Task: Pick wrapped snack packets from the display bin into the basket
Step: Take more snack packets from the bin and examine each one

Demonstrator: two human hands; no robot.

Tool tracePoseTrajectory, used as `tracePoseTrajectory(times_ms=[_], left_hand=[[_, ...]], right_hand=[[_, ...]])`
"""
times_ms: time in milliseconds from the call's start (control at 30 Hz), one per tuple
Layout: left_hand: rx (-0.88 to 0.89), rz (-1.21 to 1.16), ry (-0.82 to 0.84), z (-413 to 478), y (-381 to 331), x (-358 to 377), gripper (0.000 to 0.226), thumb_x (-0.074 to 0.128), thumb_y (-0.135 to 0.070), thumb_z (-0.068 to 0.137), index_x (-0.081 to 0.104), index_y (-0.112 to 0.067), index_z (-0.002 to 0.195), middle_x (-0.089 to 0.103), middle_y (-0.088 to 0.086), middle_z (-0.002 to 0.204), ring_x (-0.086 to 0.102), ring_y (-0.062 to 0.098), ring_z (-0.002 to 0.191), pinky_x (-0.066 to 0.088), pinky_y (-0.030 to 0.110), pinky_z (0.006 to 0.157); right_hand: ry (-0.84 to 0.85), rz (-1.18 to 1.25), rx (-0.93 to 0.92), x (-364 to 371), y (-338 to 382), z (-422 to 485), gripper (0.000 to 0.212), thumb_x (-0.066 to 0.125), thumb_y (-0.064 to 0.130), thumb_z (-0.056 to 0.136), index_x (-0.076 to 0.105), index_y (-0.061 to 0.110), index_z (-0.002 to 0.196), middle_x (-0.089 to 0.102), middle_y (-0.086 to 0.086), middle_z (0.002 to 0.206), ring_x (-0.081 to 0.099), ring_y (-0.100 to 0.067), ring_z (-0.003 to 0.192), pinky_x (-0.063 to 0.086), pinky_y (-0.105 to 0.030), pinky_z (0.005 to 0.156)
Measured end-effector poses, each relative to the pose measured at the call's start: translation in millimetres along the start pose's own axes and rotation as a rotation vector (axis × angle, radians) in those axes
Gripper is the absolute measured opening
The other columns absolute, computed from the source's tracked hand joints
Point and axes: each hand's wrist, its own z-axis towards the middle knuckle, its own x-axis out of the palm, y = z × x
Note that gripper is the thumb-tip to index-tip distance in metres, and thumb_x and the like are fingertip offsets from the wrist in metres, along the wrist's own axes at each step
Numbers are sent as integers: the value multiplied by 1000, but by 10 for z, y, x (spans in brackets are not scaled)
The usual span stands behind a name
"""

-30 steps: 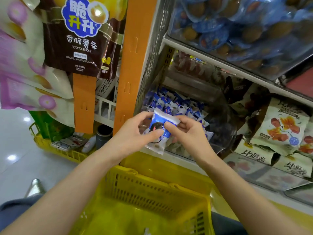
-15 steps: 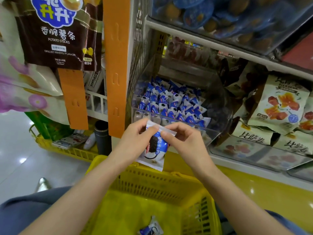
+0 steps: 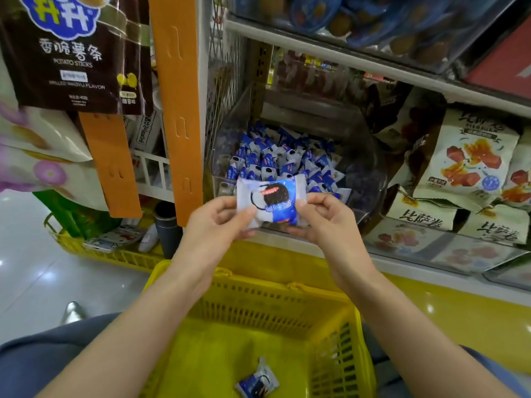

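Observation:
A blue and white snack packet (image 3: 271,201) with a dark cookie printed on it is held flat between both hands, just in front of the bin. My left hand (image 3: 215,222) pinches its left edge and my right hand (image 3: 321,218) pinches its right edge. Behind it, a clear display bin (image 3: 370,179) on the shelf holds several more of the same packets (image 3: 275,158). Below my arms sits a yellow basket (image 3: 258,300) with one packet (image 3: 257,382) lying on its bottom.
Snack bags (image 3: 465,165) fill the shelf to the right of the bin. An orange hanging strip (image 3: 178,110) and a brown potato-stick bag (image 3: 74,53) hang at the left. A second yellow basket (image 3: 115,254) stands on the floor at left.
The packet has turned from hanging tilted to lying flat and level between both hands, which have spread to its two edges. The view has tipped down, showing more of the basket.

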Motion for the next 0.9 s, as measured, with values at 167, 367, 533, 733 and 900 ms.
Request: tracePoseTrajectory(times_ms=[167, 367, 533, 733, 900], left_hand=[[115, 42, -117, 21, -38, -69, 18, 52, -24, 93, 67, -14, 92, 72, 2, 89, 67, 11, 82, 55, 21, 69], [293, 337, -24, -19, -56, -50, 15, 55, -19, 91, 65, -17, 81, 64, -7, 70, 58, 1, 65, 46, 16, 59], [375, 576, 71, -73, 8, -12, 15, 56, -25, 90, 60, -26, 76, 55, -18, 59, 48, -3, 55, 35, 11, 51], [249, 479, 136, -43, 31, -2, 17, 54, -25, 91, 62, -16, 79, 59, -5, 66, 55, 4, 63, 44, 21, 55], [276, 538, -33, -40, 56, 9, 7, 57, -18, 90, 52, -19, 96, 57, -9, 85, 55, 2, 77, 43, 8, 65]], right_hand=[[299, -363, 35, 25, -74, -26, 27, 62, 3, 85, 53, 6, 110, 70, -12, 95, 67, -10, 73, 57, -25, 70], [235, -498, -229, 104, -127, -62, 22, 69, 18, 81, 58, 24, 100, 66, 10, 93, 63, -1, 88, 50, -18, 85], [154, -478, -355, 79, -139, -63, 6, 62, 19, 87, 66, 19, 82, 67, 5, 75, 62, -9, 71, 52, -26, 70], [140, -751, -592, 45, -173, -97, 9, 63, 30, 85, 66, 22, 86, 63, 13, 74, 58, -3, 71, 50, -21, 63], [-2, -720, -642, -3, -141, -53, 3, 62, 23, 87, 62, 20, 86, 61, 13, 75, 58, -1, 71, 49, -16, 65]])
